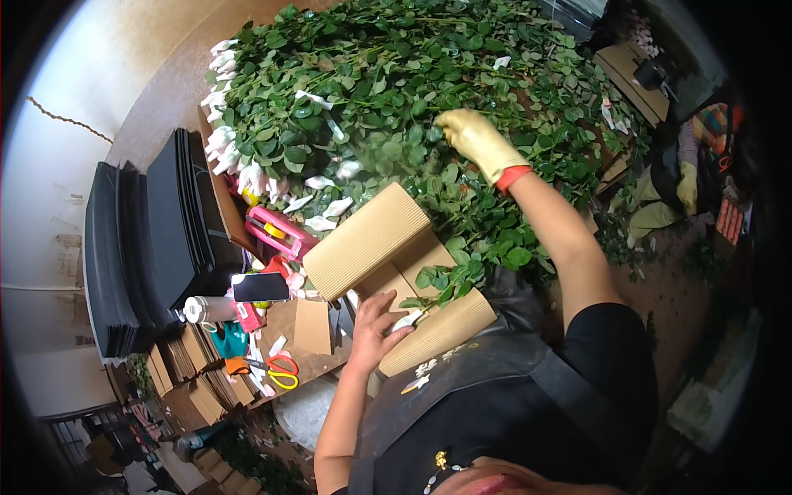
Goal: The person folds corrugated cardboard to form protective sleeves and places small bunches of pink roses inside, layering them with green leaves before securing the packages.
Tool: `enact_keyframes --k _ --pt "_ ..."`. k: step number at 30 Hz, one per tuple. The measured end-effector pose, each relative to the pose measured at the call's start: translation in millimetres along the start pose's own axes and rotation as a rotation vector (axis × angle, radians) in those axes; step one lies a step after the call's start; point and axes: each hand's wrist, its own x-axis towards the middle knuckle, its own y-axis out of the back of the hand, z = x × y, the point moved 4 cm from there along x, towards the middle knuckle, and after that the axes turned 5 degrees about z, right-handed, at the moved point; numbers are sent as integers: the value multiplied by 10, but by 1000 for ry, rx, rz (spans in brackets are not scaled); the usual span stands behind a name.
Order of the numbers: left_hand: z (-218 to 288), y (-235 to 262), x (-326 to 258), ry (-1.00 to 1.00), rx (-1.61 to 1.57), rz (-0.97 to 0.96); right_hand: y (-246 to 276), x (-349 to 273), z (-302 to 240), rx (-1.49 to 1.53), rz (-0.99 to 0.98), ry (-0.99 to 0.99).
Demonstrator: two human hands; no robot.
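My bare left hand (381, 332) has its thumb and fingers around the white-wrapped bud of a rose (407, 320). That rose lies with its leaves on a sheet of tan corrugated cardboard (367, 239), curled up at both ends in front of me. My right hand (477, 142), in a yellow rubber glove with a red cuff, reaches over the pile of leafy rose stems (355, 66). Its fingertips are curled into the greenery, apparently on a stem; smeared leaves and a blurred white-wrapped bud (348, 169) run out to its left.
Left of the cardboard are a pink tape dispenser (280, 233), a phone (261, 287), a bottle (210, 309) and scissors (276, 370). Dark boards (177, 223) stand upright at the far left. At the right is another person's yellow-gloved hand (686, 188).
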Motion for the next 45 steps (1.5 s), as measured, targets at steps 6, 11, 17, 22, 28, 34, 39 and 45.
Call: enact_keyframes --k 6,11,17,22,28,34,39,45 --pt "-46 -25 -52 52 4 25 1049 -776 -994 247 133 688" --pt "-178 -82 -153 169 -170 172 596 -1624 -892 -252 -245 707" --pt "-103 -45 -120 103 19 32 687 -1455 -658 -198 -899 298" --pt "-87 -12 -123 131 -10 13 434 -57 -580 -65 -77 153" --pt "8 73 4 29 69 -53 -410 719 113 -483 -168 54" --pt "-46 -28 -48 -18 113 76 753 -83 -913 22 297 502" --pt "-226 -141 -182 227 -295 122 1076 -878 -1204 -50 -53 627" --pt "-284 -155 -128 361 -488 200 435 -1742 -699 -800 -565 458"
